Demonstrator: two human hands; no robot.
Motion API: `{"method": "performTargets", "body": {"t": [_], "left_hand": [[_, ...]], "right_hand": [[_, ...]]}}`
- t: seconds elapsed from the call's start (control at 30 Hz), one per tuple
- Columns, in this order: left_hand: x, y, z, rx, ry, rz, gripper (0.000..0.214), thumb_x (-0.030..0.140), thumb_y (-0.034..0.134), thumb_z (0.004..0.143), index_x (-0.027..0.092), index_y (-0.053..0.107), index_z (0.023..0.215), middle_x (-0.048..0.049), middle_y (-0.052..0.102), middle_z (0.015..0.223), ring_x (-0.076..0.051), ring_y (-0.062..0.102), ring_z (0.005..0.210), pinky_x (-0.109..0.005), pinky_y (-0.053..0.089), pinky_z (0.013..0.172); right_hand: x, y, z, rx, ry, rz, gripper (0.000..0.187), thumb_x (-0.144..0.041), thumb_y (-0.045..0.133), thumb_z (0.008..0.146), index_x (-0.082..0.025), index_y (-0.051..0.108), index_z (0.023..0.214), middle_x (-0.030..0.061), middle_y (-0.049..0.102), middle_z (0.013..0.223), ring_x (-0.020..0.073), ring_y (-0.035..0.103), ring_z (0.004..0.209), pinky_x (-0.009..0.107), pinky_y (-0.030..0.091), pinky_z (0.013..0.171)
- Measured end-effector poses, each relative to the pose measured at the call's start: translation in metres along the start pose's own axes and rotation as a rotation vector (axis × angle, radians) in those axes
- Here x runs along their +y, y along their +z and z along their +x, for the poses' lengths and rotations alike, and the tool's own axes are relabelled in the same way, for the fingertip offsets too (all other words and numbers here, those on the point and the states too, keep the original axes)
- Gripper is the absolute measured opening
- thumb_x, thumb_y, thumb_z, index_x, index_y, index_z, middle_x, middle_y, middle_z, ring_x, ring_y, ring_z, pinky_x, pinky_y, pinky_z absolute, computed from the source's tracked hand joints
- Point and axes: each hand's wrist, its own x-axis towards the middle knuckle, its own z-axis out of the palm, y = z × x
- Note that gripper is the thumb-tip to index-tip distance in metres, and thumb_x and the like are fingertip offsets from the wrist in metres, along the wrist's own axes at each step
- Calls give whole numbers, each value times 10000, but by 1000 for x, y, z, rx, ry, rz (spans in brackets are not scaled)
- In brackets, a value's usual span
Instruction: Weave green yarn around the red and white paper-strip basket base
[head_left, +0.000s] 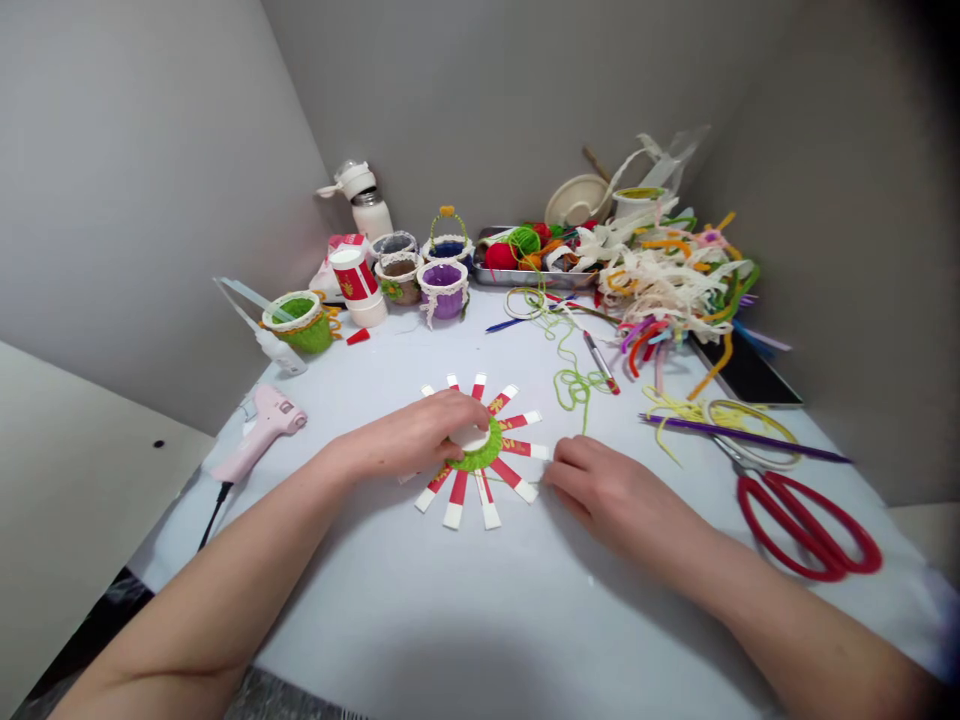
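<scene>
A paper cup (458, 490) cut into red and white strips is splayed on the table like a sun. Green yarn (490, 448) is woven in a ring around its white base. My left hand (435, 432) grips this ring from the left, fingers curled over the middle and thumb at the near side. To the right of the strips, my right hand (600, 482) is closed, its fingertips pinching the green yarn strand that runs from the cup. From beyond that hand, loose green yarn (576, 388) trails in loops toward the back. The pinched fingertips are partly hidden.
At right lie red-handled scissors (806, 525), a purple pencil-like stick (742, 437) and a phone (750, 370). A pink glue gun (262, 430) is at left. Small yarn baskets (444, 290), a tray of yarn balls (536, 278) and a heap of scraps (675, 280) line the back.
</scene>
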Motion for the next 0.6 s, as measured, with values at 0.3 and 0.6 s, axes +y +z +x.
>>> {"method": "performTargets", "body": {"t": [0.3, 0.6], "left_hand": [[5, 10, 1, -17, 108, -53, 532, -45, 523, 826, 254, 623, 1255, -65, 652, 1413, -265, 578, 1346, -457, 486, 1139], [26, 12, 9, 63, 24, 1, 236, 195, 735, 944, 202, 624, 1153, -109, 678, 1293, -293, 625, 1224, -465, 492, 1083]], "right_hand": [[15, 16, 19, 133, 299, 273, 177, -136, 559, 999, -194, 691, 896, 46, 676, 906, 200, 646, 860, 321, 490, 767], [18, 19, 18, 133, 279, 303, 175, -185, 557, 1015, -206, 720, 954, 52, 681, 929, 205, 659, 877, 328, 498, 781]]}}
